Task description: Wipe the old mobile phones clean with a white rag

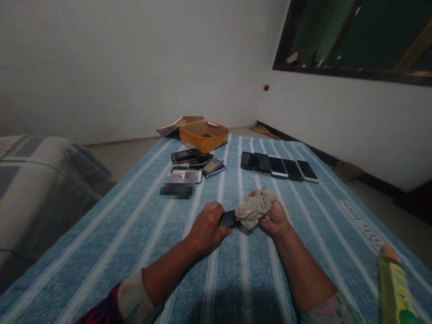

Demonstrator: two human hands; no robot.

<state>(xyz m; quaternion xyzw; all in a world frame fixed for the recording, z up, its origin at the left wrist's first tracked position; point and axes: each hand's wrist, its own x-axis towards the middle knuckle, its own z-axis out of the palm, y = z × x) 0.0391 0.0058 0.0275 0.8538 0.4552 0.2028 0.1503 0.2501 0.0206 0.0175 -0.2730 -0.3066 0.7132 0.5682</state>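
My left hand [208,228] is closed around one end of a dark mobile phone [228,219], held low over the striped cloth. In my right hand [277,218] is a crumpled, off-white cleaning cloth [255,207]. The cloth touches the phone and covers its right end. Beyond my left hand lies a loose pile of older phones, among them a silver keypad phone [192,176] and a blue-grey one [213,166]. Further right, several touchscreen phones lie side by side, including a white-edged phone [307,171] at the end of the row.
A blue striped cover [141,234] spreads under everything. An open orange cardboard box [204,140] stands at the far edge. At the lower right is a bottle of yellow-green liquid [394,288]. A blanket-covered piece of furniture [43,189] is on the left; walls rise behind.
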